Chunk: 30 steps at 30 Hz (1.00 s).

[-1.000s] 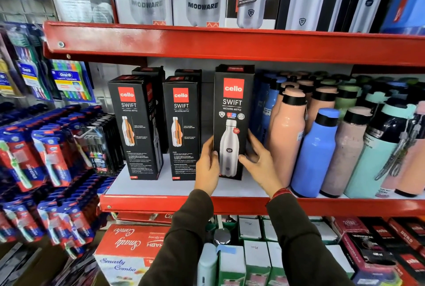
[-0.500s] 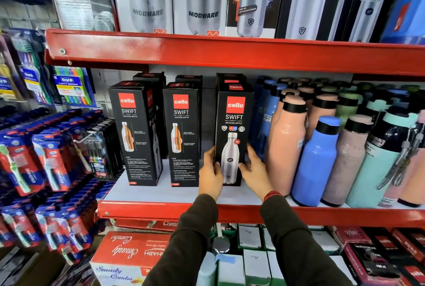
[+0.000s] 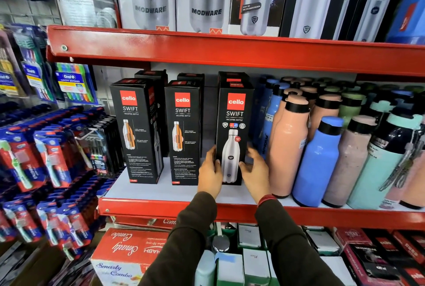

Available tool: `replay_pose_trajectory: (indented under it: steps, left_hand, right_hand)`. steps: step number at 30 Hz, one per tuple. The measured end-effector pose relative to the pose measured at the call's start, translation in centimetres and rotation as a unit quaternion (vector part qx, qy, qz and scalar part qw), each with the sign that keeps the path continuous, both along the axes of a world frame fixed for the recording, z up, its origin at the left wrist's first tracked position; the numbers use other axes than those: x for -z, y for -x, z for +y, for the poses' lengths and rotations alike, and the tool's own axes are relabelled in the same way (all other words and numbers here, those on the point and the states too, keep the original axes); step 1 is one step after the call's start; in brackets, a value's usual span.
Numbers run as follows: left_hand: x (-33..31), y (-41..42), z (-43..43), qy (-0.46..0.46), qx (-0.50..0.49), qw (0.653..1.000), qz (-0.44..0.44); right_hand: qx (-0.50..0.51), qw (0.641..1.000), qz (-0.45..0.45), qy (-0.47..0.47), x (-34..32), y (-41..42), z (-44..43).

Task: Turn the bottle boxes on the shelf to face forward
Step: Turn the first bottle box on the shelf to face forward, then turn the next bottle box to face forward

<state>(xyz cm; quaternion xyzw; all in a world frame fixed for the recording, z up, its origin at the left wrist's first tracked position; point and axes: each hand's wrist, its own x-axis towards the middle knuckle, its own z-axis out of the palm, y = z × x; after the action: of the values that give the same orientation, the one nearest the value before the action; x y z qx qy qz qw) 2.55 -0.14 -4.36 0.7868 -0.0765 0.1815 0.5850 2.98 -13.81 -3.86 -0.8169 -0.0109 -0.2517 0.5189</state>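
Observation:
Three black Cello Swift bottle boxes stand in a row on the white shelf point(image 3: 161, 190). The right box point(image 3: 234, 122) stands upright and shows its front with a steel bottle picture. My left hand point(image 3: 208, 172) grips its lower left edge. My right hand point(image 3: 255, 170) holds its lower right side, thumb on the front. The middle box point(image 3: 184, 131) and the left box point(image 3: 134, 129) show a panel with an orange cutaway bottle and small text. The left box is turned slightly, so its right side shows. More black boxes point(image 3: 233, 76) stand behind them.
Several loose bottles, peach point(image 3: 287, 145), blue point(image 3: 317, 161) and mint point(image 3: 379, 170), crowd the shelf right of the boxes. The red upper shelf point(image 3: 230, 51) hangs close above the box tops. Toothbrush packs point(image 3: 53, 159) hang at the left. Cartons point(image 3: 122, 253) sit below.
The right box, held higher and nearer a second ago, has come down and back onto the shelf in line with the other two. Both hands stayed on its lower sides.

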Motion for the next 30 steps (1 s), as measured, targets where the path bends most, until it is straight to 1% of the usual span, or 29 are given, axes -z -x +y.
replay_pose_trajectory:
  steps: [3, 6, 9, 11, 12, 14, 17, 20, 23, 26, 30]
  left_hand:
    - [0.2, 0.6, -0.1, -0.043, -0.037, 0.998, -0.042]
    - [0.4, 1.8, 0.5, -0.068, -0.071, 0.987, -0.13]
    - [0.1, 2.5, 2.3, -0.113, -0.13, 0.961, -0.214]
    - [-0.2, 2.4, 3.9, -0.129, -0.188, 0.945, -0.236]
    - [-0.4, 2.2, 4.6, -0.12, -0.212, 0.941, -0.233]
    - [-0.7, 2.0, 6.1, -0.078, -0.236, 0.946, -0.21]
    - [-0.6, 1.4, 8.3, -0.043, -0.211, 0.962, -0.17]
    - [-0.1, 0.6, 10.0, -0.021, -0.148, 0.983, -0.108]
    - [0.4, -0.2, 11.6, -0.017, -0.124, 0.991, -0.047]
    - [0.4, -0.5, 12.5, 0.007, -0.106, 0.994, -0.027]
    - [0.2, -0.4, 13.0, 0.031, -0.069, 0.997, -0.028]
  right_hand:
    - [0.067, 0.996, -0.067, -0.002, 0.3, 0.8, 0.5]
    - [0.118, 0.983, -0.139, 0.016, 0.2, 2.0, 1.7]
    - [0.095, 0.973, -0.207, 0.027, -0.4, 2.9, 4.0]
    - [0.049, 0.975, -0.213, 0.028, -0.6, 3.1, 6.0]
    - [0.024, 0.979, -0.202, 0.031, -0.8, 3.1, 6.9]
    - [-0.03, 0.987, -0.153, 0.038, -0.9, 2.7, 8.6]
    - [-0.088, 0.993, -0.057, 0.045, -0.8, 1.9, 11.1]
    - [-0.071, 0.996, -0.002, 0.061, -0.7, 0.8, 12.4]
    - [-0.046, 0.998, 0.011, 0.05, -0.5, -0.1, 12.8]
    - [-0.045, 0.998, 0.016, 0.031, -0.3, -0.2, 13.0]
    - [-0.045, 0.998, 0.035, 0.017, -0.5, 0.0, 13.3]
